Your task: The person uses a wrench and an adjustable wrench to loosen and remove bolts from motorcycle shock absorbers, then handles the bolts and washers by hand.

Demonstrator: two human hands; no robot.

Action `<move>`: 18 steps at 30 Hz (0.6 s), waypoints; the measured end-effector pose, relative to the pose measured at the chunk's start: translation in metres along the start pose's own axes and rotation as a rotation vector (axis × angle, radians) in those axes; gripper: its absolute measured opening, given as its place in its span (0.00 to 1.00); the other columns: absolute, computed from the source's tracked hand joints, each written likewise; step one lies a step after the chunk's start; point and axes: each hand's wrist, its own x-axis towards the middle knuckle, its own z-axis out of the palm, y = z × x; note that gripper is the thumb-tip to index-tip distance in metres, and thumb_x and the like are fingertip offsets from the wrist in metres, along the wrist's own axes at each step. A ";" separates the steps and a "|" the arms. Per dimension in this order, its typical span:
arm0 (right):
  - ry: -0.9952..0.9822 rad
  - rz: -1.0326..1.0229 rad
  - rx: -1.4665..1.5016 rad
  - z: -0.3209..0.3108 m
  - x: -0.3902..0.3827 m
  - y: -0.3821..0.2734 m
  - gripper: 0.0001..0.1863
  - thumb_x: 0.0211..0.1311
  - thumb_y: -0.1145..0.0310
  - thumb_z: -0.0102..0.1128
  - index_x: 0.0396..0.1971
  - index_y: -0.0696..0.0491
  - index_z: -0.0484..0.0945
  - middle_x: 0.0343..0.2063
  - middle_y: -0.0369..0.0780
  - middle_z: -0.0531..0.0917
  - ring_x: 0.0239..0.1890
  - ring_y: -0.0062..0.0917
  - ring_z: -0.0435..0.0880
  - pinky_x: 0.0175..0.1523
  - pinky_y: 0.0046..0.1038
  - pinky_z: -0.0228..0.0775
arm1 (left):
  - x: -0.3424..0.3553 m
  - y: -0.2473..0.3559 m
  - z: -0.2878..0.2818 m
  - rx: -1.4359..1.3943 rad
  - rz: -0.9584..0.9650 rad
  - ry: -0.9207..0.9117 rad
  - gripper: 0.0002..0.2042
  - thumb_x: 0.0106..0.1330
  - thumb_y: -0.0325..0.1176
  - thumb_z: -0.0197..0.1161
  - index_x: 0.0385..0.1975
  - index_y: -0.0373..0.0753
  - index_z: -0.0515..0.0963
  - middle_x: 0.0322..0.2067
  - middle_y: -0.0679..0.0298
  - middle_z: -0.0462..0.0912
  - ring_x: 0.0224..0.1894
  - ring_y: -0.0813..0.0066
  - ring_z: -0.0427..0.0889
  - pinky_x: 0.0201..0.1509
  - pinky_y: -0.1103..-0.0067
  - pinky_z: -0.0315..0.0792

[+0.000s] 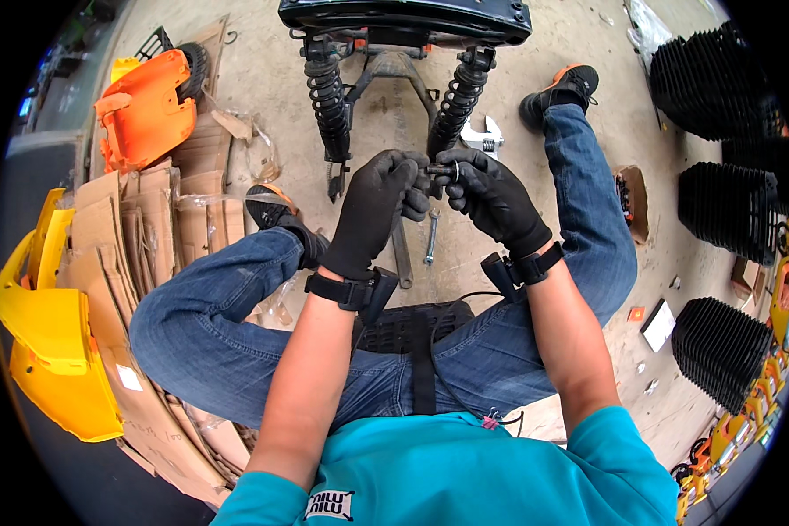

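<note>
Concrete floor [587, 421] runs under everything, with yellow panels [44, 333], flattened cardboard [140, 237] and an orange cover [145, 110] piled along the left. At the centre a person sits low before a black frame [403, 17] with two coil shock absorbers [324, 96]. The left hand [377, 206], black-gloved, has its fingers curled tight around a small dark fitting [438, 169] just below the right-hand shock's lower end; the right hand [495, 197] pinches the same piece, where a small ring shows. I'd worry that thick gloves could let it slip to the floor beside the loose bolt [430, 237], or that fingers get nipped. An adjustable wrench [485, 138] lies just beyond, black ribbed covers [728, 210] stacked at right.
</note>
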 end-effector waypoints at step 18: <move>-0.040 -0.137 0.003 0.015 -0.013 -0.016 0.17 0.68 0.73 0.59 0.56 0.57 0.74 0.45 0.38 0.81 0.43 0.20 0.83 0.50 0.23 0.79 | -0.011 0.029 0.026 0.073 0.102 -0.031 0.15 0.67 0.27 0.61 0.52 0.29 0.74 0.41 0.60 0.82 0.37 0.78 0.82 0.44 0.78 0.78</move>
